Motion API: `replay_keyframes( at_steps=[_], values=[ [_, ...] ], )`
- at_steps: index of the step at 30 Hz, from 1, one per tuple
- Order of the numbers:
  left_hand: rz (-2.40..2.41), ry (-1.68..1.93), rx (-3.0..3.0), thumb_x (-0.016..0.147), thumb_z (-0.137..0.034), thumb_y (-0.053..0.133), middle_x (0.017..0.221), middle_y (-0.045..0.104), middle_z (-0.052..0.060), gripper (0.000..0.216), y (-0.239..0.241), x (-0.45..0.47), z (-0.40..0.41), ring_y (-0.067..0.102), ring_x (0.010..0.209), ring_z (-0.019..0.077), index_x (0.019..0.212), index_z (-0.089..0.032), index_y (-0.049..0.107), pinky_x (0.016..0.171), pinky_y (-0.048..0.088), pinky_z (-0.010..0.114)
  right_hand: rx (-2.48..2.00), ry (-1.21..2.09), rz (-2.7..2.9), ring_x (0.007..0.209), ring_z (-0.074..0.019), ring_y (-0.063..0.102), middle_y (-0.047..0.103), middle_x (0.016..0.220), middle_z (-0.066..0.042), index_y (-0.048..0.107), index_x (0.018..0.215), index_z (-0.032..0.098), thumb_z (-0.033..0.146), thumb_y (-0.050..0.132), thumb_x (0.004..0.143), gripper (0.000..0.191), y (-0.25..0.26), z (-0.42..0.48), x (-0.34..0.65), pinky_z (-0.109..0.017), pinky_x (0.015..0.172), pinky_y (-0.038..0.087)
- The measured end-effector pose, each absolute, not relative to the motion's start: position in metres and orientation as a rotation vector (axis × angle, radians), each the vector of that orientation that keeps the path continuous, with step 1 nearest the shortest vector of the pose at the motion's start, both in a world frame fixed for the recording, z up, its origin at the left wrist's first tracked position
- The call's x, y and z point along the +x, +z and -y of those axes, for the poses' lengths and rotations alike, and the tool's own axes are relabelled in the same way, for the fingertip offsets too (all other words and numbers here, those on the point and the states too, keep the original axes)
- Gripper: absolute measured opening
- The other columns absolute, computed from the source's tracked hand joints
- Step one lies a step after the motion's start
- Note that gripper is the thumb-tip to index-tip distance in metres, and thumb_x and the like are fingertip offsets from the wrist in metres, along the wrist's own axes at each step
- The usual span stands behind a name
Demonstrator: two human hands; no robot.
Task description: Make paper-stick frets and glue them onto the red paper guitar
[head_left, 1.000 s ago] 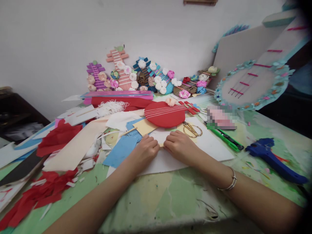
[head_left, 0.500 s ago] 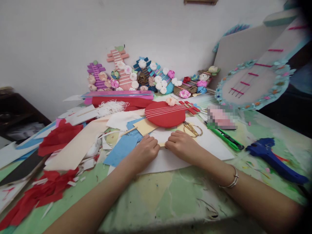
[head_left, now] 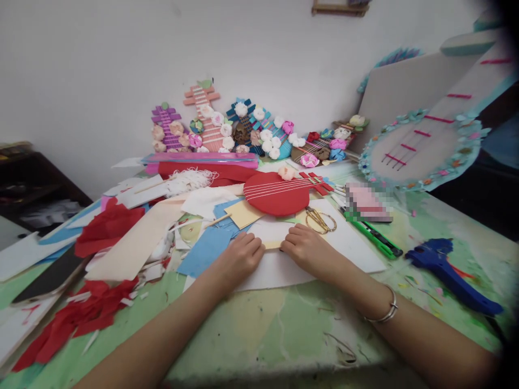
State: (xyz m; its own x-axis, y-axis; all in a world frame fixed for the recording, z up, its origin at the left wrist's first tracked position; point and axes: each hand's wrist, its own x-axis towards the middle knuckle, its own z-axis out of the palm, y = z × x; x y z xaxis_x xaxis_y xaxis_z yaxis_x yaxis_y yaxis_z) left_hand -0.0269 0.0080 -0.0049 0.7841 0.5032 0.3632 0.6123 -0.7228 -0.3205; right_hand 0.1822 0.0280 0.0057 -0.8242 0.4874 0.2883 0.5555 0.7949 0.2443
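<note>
My left hand [head_left: 245, 254] and my right hand [head_left: 305, 248] are both closed on a narrow pale yellow strip [head_left: 272, 245], one at each end. A short length of it shows between the fists, low over a white sheet [head_left: 279, 270]. Just beyond lies a red lute-shaped craft piece [head_left: 276, 195] with white strings and a peach flower. Gold-handled scissors [head_left: 321, 220] rest past my right hand. Blue paper [head_left: 206, 249] and a yellow paper piece [head_left: 244, 214] lie near my left hand. A silver bangle [head_left: 390, 308] circles my right wrist.
On the right are a green utility knife [head_left: 375, 237] and a blue glue gun [head_left: 452, 275]. Red crepe scraps [head_left: 87, 308] and a beige strip [head_left: 132, 243] spread over the left. Flowered craft instruments [head_left: 211, 129] stand along the wall; a large white lute [head_left: 425, 143] leans at the right.
The view has shifted slightly, so most things sit a little lower in it. Both hands keep hold of the strip, with a slightly wider gap between them.
</note>
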Motion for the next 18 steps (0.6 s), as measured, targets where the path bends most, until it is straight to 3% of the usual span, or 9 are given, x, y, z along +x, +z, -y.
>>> replay_keyframes(
  at_steps=[7,14,18],
  values=[
    [0.903,-0.422,-2.618,0.089,-0.011,0.04,0.075,0.054,0.007,0.018,0.0,-0.028,0.0,0.044,0.072,0.018,0.085,-0.01,0.057,0.067,0.039,0.032,-0.805,-0.373,2.722,0.071,-0.0169,0.043,0.056,0.066,-0.004,0.059,0.069,0.014,0.014,0.052,0.085,0.017,0.002,-0.028,0.182,-0.03,0.067,0.028],
    [1.014,-0.441,-2.704,0.089,-0.009,0.035,0.074,0.052,0.007,0.022,0.001,-0.027,0.001,0.043,0.07,0.0177,0.079,-0.011,0.055,0.066,0.04,0.031,-0.913,-0.009,2.534,0.069,-0.0152,0.042,0.053,0.066,-0.005,0.06,0.065,0.013,0.008,0.049,0.084,0.022,-0.006,-0.026,0.174,-0.026,0.061,0.031],
    [1.012,-0.486,-2.708,0.089,-0.008,0.036,0.073,0.052,0.007,0.02,0.0,-0.028,0.0,0.045,0.069,0.0179,0.088,-0.009,0.056,0.064,0.042,0.033,-0.929,0.113,2.436,0.067,-0.0151,0.042,0.052,0.065,-0.005,0.059,0.067,0.013,0.008,0.043,0.085,0.024,-0.01,-0.026,0.171,-0.026,0.059,0.033]
  ],
)
